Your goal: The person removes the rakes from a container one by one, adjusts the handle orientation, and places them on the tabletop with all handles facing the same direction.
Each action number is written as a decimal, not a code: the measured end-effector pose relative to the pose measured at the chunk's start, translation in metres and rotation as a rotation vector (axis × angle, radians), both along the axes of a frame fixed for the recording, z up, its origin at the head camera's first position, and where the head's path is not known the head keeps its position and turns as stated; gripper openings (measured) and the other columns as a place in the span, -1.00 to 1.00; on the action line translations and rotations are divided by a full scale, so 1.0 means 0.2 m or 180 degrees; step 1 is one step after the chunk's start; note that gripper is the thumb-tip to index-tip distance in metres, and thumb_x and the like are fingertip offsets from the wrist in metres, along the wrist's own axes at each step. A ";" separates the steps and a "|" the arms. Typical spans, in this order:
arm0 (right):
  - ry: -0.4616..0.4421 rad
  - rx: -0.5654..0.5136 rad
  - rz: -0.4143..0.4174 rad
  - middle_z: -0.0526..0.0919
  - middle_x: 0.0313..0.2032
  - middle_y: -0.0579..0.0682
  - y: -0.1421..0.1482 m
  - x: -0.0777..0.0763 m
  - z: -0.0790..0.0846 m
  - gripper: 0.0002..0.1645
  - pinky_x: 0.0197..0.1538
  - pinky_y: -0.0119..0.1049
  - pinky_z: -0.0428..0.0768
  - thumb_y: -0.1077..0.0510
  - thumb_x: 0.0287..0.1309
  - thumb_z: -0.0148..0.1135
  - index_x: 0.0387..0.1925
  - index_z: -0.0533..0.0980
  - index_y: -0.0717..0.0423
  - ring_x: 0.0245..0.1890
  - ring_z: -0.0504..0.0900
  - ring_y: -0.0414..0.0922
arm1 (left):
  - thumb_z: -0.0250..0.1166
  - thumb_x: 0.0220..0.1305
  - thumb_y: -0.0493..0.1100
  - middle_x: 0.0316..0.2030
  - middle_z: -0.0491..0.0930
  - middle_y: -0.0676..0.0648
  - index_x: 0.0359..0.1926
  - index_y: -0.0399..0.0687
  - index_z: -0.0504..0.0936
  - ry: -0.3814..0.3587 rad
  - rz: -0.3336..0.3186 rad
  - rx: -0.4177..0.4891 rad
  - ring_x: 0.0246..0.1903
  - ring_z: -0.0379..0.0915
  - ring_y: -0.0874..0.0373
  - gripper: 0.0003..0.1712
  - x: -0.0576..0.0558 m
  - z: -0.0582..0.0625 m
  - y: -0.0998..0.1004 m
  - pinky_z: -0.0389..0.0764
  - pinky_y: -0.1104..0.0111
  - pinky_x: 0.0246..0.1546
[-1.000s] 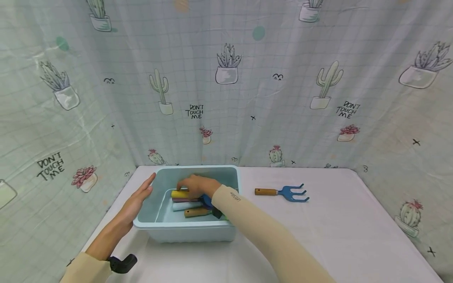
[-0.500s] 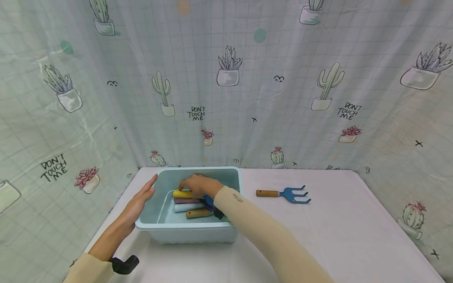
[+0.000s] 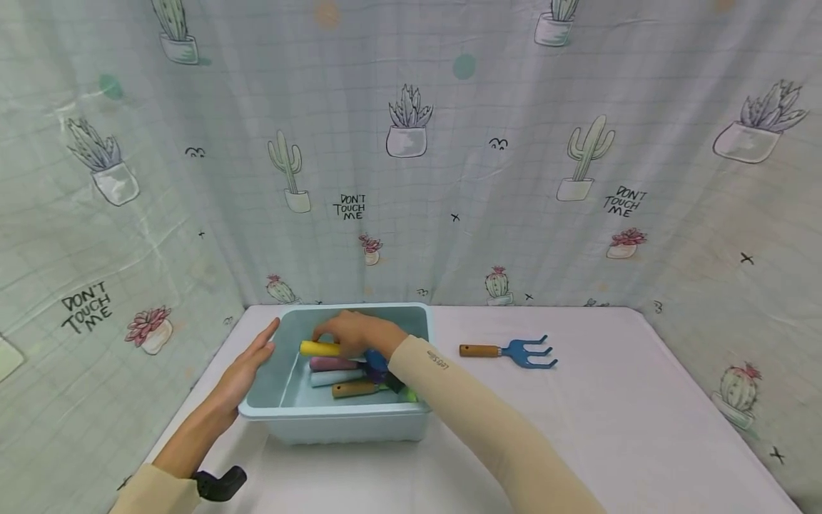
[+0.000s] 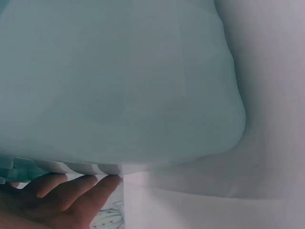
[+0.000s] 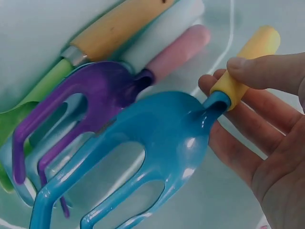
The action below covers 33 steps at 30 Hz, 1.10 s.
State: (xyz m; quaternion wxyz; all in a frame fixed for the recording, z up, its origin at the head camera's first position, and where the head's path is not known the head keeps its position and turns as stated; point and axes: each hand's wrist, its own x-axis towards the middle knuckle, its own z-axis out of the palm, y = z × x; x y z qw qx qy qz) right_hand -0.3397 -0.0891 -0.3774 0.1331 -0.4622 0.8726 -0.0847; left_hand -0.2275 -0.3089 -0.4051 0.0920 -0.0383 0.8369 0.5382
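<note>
A pale blue plastic bin (image 3: 347, 428) stands at the left of the table. My right hand (image 3: 362, 334) is inside it, thumb and fingers pinching the yellow handle of a blue hand rake (image 5: 167, 119). That handle is tilted up at its free end. Below lie a purple hand rake (image 5: 102, 90) with a pink handle, a tool with a light blue handle (image 5: 164, 31) and a green tool with a wooden handle (image 5: 119, 31); their heads partly overlap. My left hand (image 3: 240, 378) rests with straight fingers against the bin's left side; the left wrist view shows its fingertips at the wall.
On the white table (image 3: 578, 435), right of the bin, lies another blue hand rake (image 3: 529, 353) with a wooden handle, prongs pointing right. A cactus-print curtain (image 3: 411, 185) hangs behind the table and along both sides.
The yellow-handled rake has shifted left and lifted a little off the other tools in my right hand. My left hand keeps its place on the bin.
</note>
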 end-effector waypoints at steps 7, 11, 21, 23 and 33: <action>0.0243 -0.0025 0.0064 0.71 0.04 -0.14 0.01 0.03 0.09 -0.43 -0.06 -0.40 0.62 0.24 0.38 0.24 0.35 0.51 -0.22 -0.18 0.59 -0.20 | -0.32 0.67 0.22 0.67 -0.51 0.02 0.65 0.49 -0.34 0.0018 -0.0007 -0.0004 0.64 -0.64 -0.29 -0.31 0.00 -0.01 -0.01 -0.36 -0.48 0.45; 0.0252 -0.0059 0.0090 0.72 -0.11 -0.10 0.03 0.05 0.16 -0.34 -0.22 -0.44 0.56 0.33 0.31 0.24 0.35 0.51 -0.24 -0.32 0.52 -0.18 | -0.34 0.67 0.22 0.67 -0.52 0.02 0.65 0.48 -0.35 -0.0032 0.0018 -0.0011 0.63 -0.66 -0.28 -0.31 0.00 -0.01 -0.01 -0.38 -0.49 0.44; 0.0205 -0.0242 0.0172 0.71 -0.07 -0.07 0.11 0.12 0.33 -0.29 -0.32 -0.48 0.56 0.39 0.27 0.17 0.37 0.48 -0.22 -0.33 0.57 -0.15 | -0.34 0.67 0.22 0.66 -0.55 0.01 0.65 0.47 -0.36 -0.0063 -0.0008 0.0041 0.63 -0.66 -0.29 -0.31 -0.01 -0.01 -0.02 -0.35 -0.48 0.46; 0.0201 -0.0267 0.0193 0.72 -0.04 -0.05 0.12 0.13 0.36 -0.28 -0.32 -0.48 0.58 0.40 0.26 0.16 0.38 0.48 -0.21 -0.32 0.60 -0.14 | -0.35 0.67 0.22 0.66 -0.55 0.01 0.64 0.48 -0.37 -0.0066 -0.0011 0.0040 0.63 -0.66 -0.29 -0.31 -0.01 -0.02 -0.02 -0.35 -0.47 0.46; 0.0280 -0.0245 0.0208 0.72 0.10 -0.06 0.20 0.18 0.44 -0.27 -0.09 -0.49 0.63 0.38 0.28 0.15 0.40 0.47 -0.23 -0.15 0.63 -0.17 | -0.34 0.67 0.20 0.66 -0.55 0.00 0.65 0.44 -0.37 -0.0054 -0.0047 0.0098 0.63 -0.68 -0.27 -0.31 -0.01 -0.01 -0.02 -0.39 -0.47 0.46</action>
